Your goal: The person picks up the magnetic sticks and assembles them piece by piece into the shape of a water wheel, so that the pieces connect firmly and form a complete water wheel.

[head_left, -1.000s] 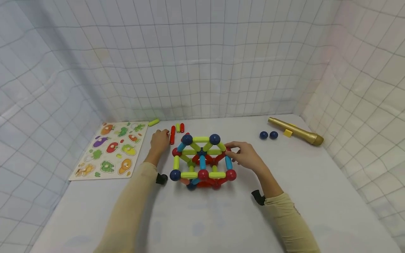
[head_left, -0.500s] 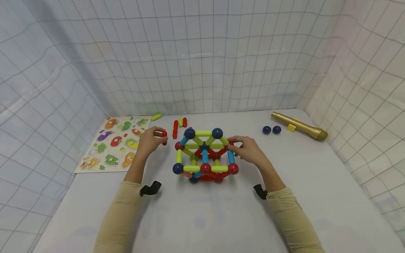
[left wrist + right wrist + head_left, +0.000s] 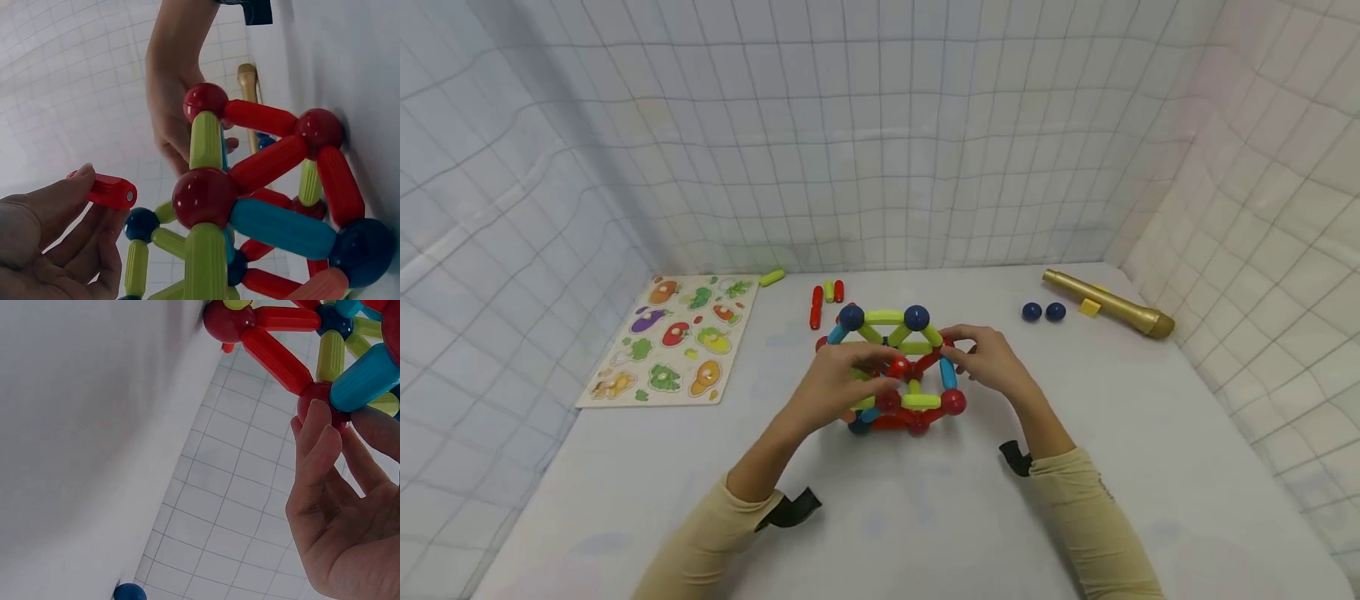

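A structure of magnetic rods and balls (image 3: 921,401) stands mid-table, made of green, red and blue rods with red and dark blue balls. My left hand (image 3: 838,385) is in front of it and covers part of its left side in the head view. Between thumb and fingers it pinches a short red magnetic rod (image 3: 112,191), whose round metal end faces the structure, apart from it in the left wrist view. My right hand (image 3: 992,360) grips a red ball (image 3: 314,403) at the structure's right corner, thumb and fingertips around it.
Loose red rods (image 3: 816,308) and a short green rod (image 3: 829,290) lie behind the structure. A vegetable puzzle board (image 3: 681,333) is at left, another green rod (image 3: 772,277) by its corner. Back right are blue balls (image 3: 1032,312), a gold microphone-shaped object (image 3: 1112,304) and a yellow block (image 3: 1090,307).
My left hand has picked up a red rod from the table behind and carried it right and nearer, in front of the structure. My right hand keeps its hold on the corner ball.
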{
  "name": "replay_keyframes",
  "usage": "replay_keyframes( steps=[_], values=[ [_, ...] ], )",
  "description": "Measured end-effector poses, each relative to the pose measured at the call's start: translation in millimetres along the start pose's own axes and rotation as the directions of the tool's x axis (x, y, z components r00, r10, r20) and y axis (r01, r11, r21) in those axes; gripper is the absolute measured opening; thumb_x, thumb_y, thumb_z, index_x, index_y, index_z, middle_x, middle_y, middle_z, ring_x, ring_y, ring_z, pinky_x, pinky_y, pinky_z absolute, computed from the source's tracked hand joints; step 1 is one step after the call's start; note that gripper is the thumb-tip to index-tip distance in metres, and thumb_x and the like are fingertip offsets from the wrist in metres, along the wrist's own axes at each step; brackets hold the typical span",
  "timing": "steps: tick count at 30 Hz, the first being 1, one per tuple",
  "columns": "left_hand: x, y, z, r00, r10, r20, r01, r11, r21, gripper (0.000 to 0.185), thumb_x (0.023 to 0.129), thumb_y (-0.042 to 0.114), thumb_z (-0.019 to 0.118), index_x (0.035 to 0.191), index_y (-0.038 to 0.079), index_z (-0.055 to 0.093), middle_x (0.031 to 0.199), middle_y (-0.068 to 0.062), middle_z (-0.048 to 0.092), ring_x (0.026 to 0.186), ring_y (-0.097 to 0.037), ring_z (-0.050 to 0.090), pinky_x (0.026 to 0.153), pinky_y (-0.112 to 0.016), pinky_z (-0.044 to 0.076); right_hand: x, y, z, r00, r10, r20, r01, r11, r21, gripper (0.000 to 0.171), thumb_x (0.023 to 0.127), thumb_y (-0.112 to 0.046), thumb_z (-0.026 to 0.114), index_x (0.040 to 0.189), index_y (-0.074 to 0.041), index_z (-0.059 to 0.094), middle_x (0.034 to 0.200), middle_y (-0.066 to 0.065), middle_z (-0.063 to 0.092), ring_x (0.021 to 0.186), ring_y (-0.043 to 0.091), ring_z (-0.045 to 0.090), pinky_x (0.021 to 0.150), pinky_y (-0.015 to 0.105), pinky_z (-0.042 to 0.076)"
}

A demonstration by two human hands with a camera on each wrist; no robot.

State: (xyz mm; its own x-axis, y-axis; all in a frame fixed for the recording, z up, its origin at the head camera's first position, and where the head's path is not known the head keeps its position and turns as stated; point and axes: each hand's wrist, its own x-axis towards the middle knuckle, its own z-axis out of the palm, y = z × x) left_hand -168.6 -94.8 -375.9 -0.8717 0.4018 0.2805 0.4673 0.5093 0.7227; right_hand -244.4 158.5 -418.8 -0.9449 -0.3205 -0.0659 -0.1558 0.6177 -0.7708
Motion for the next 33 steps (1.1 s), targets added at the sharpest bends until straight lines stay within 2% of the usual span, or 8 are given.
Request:
replay_keyframes(
  steps=[4, 9, 21, 25, 28, 30, 31, 33],
  values=[
    [3.9, 1.6, 12.0, 0.999, 0.031, 0.008, -0.031, 0.999, -0.012, 0.036, 0.081, 0.016, 0.079, 0.115, 0.010, 0.071, 0.100, -0.003, 0.074, 0.088, -0.014, 0.070, 0.079, -0.030, 0.058, 1, 3, 0, 1.000, -0.015, 0.006, 0.015, 1.000, 0.013, 0.038, 0.096, -0.028, 0.061, 0.132, -0.014, 0.060, 0.121, 0.013, 0.066, 0.087, 0.031, 0.068, 0.065, 0.028, 0.056],
    [4.8, -1.0, 17.1, 0.999, 0.043, 0.028, -0.042, 0.999, -0.008, 0.036, 0.081, 0.016, 0.079, 0.116, 0.009, 0.071, 0.101, -0.004, 0.074, 0.091, -0.015, 0.070, 0.081, -0.035, 0.059, 0, 3, 0, 1.000, -0.029, 0.010, 0.029, 0.999, 0.019, 0.036, 0.098, -0.025, 0.058, 0.132, -0.014, 0.060, 0.121, 0.014, 0.066, 0.086, 0.033, 0.068, 0.064, 0.028, 0.056],
    [4.3, -8.2, 23.5, 0.998, 0.035, 0.046, -0.039, 0.994, 0.103, 0.035, 0.083, 0.019, 0.078, 0.115, 0.009, 0.071, 0.101, -0.003, 0.075, 0.091, -0.017, 0.070, 0.081, -0.032, 0.058, -1, 4, -4, 0.999, -0.035, 0.021, 0.034, 0.999, 0.031, 0.035, 0.100, -0.023, 0.055, 0.133, -0.015, 0.059, 0.119, 0.014, 0.066, 0.083, 0.029, 0.068, 0.065, 0.029, 0.056],
    [1.7, -9.3, 12.7, 0.999, 0.003, 0.042, -0.007, 0.997, 0.082, 0.036, 0.084, 0.022, 0.076, 0.118, 0.010, 0.070, 0.104, -0.003, 0.074, 0.091, -0.017, 0.069, 0.076, -0.023, 0.057, -2, 6, -5, 0.999, -0.036, 0.017, 0.036, 0.999, 0.040, 0.036, 0.099, -0.024, 0.055, 0.134, -0.016, 0.058, 0.122, 0.014, 0.065, 0.080, 0.026, 0.067, 0.064, 0.029, 0.056],
    [0.9, -19.5, -8.8, 0.997, -0.054, -0.062, 0.058, 0.996, 0.071, 0.030, 0.089, 0.023, 0.071, 0.116, 0.010, 0.071, 0.101, -0.004, 0.074, 0.084, -0.017, 0.067, 0.070, -0.020, 0.054, -1, 8, -4, 1.000, -0.026, 0.013, 0.025, 0.998, 0.053, 0.037, 0.099, -0.025, 0.056, 0.135, -0.017, 0.056, 0.127, 0.014, 0.063, 0.080, 0.025, 0.067, 0.065, 0.029, 0.056],
    [3.9, -33.6, -26.7, 0.976, -0.116, -0.184, 0.132, 0.988, 0.076, 0.027, 0.093, 0.026, 0.066, 0.114, 0.009, 0.071, 0.096, -0.007, 0.075, 0.078, -0.018, 0.066, 0.066, -0.021, 0.052, 0, 8, -3, 1.000, -0.014, 0.008, 0.014, 0.998, 0.061, 0.037, 0.099, -0.027, 0.057, 0.134, -0.017, 0.056, 0.128, 0.013, 0.062, 0.079, 0.023, 0.067, 0.065, 0.029, 0.056],
    [6.8, -42.8, -35.0, 0.956, -0.161, -0.244, 0.184, 0.980, 0.074, 0.028, 0.095, 0.028, 0.063, 0.114, 0.009, 0.071, 0.095, -0.008, 0.074, 0.077, -0.019, 0.066, 0.065, -0.021, 0.051, 0, 9, -3, 1.000, -0.008, 0.006, 0.008, 0.998, 0.064, 0.036, 0.098, -0.027, 0.057, 0.133, -0.016, 0.056, 0.128, 0.013, 0.063, 0.079, 0.022, 0.066, 0.065, 0.029, 0.056],
    [15.6, -65.2, -48.5, 0.903, -0.258, -0.345, 0.297, 0.953, 0.065, 0.031, 0.098, 0.030, 0.059, 0.114, 0.007, 0.070, 0.094, -0.013, 0.074, 0.075, -0.023, 0.067, 0.063, -0.023, 0.050, 0, 8, -2, 1.000, 0.002, 0.004, -0.002, 0.998, 0.070, 0.036, 0.098, -0.028, 0.057, 0.131, -0.016, 0.057, 0.126, 0.012, 0.063, 0.078, 0.021, 0.066, 0.066, 0.029, 0.055]
  ],
)
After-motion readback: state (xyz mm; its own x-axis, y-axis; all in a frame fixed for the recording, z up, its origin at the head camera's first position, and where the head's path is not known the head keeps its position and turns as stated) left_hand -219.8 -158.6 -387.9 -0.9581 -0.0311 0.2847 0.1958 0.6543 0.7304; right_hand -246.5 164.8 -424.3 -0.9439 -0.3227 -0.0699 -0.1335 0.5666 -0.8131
